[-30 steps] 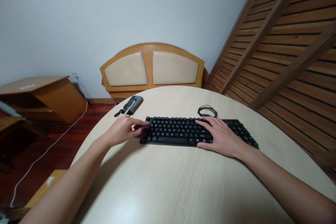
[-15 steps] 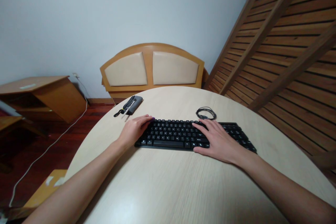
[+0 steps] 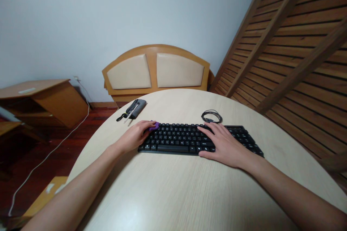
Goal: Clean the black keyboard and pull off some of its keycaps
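Note:
A black keyboard [image 3: 173,139] lies flat on the pale round table, its long side facing me. My left hand [image 3: 137,133] is at its upper left corner, fingers closed on a small purple lump [image 3: 154,126] that presses against the keys there. The palm side hides part of the lump, and its exact kind cannot be made out. Over the right part of the keyboard rests my right hand [image 3: 221,142], fingers spread across the keys toward the back edge, thumb along the front edge. It covers the keys between the main block and the number pad.
Behind the keyboard lies a coiled black cable [image 3: 211,116]. At the table's left back are a dark grey case [image 3: 139,108] with a black cord and a thin white stick [image 3: 130,114]. A wooden headboard [image 3: 156,68] stands beyond the table [image 3: 162,187]; a slatted wooden panel [image 3: 292,50] leans at right.
My left hand has shifted slightly left and turned, so more of the purple lump shows. My right hand and the keyboard stay in place; the view moved a little.

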`<state>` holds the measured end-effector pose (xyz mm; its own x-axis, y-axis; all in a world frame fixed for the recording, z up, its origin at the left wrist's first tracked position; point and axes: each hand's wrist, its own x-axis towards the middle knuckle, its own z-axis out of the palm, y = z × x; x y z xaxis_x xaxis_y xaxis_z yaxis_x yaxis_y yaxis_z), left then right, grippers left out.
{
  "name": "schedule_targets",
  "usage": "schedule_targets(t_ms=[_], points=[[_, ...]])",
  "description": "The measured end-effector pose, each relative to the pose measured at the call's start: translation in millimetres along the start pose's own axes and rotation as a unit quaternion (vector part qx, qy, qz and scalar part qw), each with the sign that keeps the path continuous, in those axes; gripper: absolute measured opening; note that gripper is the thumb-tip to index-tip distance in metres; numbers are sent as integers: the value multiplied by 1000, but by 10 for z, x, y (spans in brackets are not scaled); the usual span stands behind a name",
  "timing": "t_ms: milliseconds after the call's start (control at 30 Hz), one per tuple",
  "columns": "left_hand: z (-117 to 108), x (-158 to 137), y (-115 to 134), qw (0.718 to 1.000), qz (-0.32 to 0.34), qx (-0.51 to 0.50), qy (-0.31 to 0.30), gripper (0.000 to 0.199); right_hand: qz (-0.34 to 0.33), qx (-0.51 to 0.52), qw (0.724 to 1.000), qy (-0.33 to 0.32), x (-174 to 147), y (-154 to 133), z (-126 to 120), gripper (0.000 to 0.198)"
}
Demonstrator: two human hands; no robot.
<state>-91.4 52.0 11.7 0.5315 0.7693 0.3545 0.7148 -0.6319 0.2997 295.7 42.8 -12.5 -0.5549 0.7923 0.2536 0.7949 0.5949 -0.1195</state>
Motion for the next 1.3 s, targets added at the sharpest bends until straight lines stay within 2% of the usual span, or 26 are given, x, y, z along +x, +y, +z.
schedule_targets(t_ms=[367, 567, 933, 1100, 1200, 1300], points=[[-116, -1, 110, 997, 7, 54, -46, 31, 7, -5, 1000, -12, 8, -17, -27, 89], [-192, -15, 96, 995, 66, 3, -68, 35, 6, -9, 1000, -14, 9, -19, -31, 89], [-159, -17, 140, 991, 110, -23, -72, 16, 1, -6, 1000, -11, 5, -14, -24, 90], [-133, -22, 165, 990, 109, -42, -79, 30, 1, -5, 1000, -9, -1, -17, -22, 90], [-108, -22, 156, 993, 91, -52, -49, 28, 2, -7, 1000, -13, -4, -16, -19, 90], [-59, -7, 127, 998, 26, -32, 48, 27, 4, -7, 1000, -12, -1, -16, -16, 90]])
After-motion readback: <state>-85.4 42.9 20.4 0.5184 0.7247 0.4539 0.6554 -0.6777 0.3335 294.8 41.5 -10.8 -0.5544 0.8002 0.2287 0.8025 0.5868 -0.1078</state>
